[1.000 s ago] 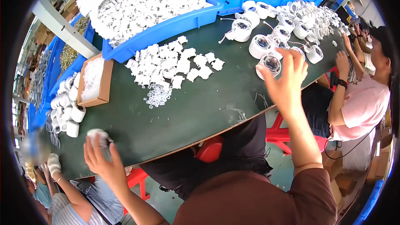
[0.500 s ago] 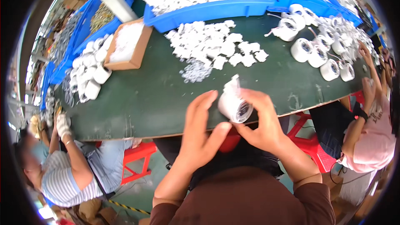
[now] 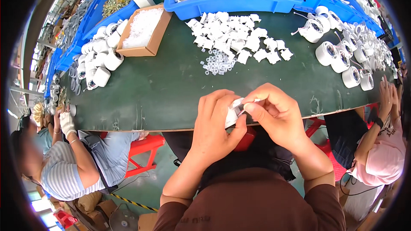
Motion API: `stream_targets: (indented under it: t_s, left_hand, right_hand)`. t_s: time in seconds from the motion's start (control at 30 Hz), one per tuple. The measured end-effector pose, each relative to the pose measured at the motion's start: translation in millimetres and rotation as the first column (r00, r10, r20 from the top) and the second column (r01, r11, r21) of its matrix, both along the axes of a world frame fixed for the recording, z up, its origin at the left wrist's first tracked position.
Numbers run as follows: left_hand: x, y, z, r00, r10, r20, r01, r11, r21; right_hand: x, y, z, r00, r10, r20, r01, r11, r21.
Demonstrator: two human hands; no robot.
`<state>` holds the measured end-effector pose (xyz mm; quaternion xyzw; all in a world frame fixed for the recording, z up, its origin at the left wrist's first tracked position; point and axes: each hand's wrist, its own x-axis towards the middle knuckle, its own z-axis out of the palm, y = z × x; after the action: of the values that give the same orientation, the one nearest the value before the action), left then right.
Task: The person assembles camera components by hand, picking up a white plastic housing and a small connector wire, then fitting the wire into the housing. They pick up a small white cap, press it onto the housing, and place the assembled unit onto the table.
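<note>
Head view: both hands meet at the near edge of the dark green worktop [image 3: 171,90], just over its rim. Left hand [image 3: 216,124] has its grip clenched around a small white plastic part [image 3: 234,112], fingers curled over it from the left; most of the part is hidden, only a white edge shows between the hands. Right hand [image 3: 276,113] pinches the same part from the right, thumb and forefinger closed on its upper end. Further back on the worktop, well apart from the hands: a loose pile of white plastic pieces [image 3: 237,38], with a small cluster of clear rings [image 3: 217,63] at its near side. Cardboard box [image 3: 143,32] of white bits sits left of the pile, white cylindrical housings [image 3: 100,62] beside it. More white round housings [image 3: 342,57] on the right end. Blue bin [image 3: 233,2] full of white parts along the far edge. Co-worker in a striped shirt [image 3: 60,171] seated left, another in a pink shirt [image 3: 385,158] right.
</note>
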<state>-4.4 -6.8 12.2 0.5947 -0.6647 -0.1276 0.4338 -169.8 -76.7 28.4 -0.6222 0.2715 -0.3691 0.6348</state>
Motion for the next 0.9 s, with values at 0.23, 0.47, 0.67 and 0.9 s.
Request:
stream_targets:
  t_s: [0.23,0.47,0.67,0.9]
  left_hand:
    - [-3,1,-8,0.963,0.135,-0.234,-0.139,0.99,0.003]
    - [0,0,-7,0.972,0.078,-0.222,-0.082,0.997,-0.01]
    - [4,-3,-9,0.988,0.008,-0.153,-0.022,0.996,-0.088]
    - [5,0,-8,0.983,0.082,-0.162,-0.094,0.993,-0.067]
  right_hand:
    - [13,8,-3,0.996,-0.066,-0.058,0.062,0.997,-0.054]
    - [20,13,-21,0.978,-0.161,-0.136,0.146,0.983,-0.111]
    - [14,9,-13,0.999,-0.039,0.009,0.036,0.967,0.253]
    - [-15,-28,-2,0.928,-0.205,-0.31,0.03,0.873,-0.488]
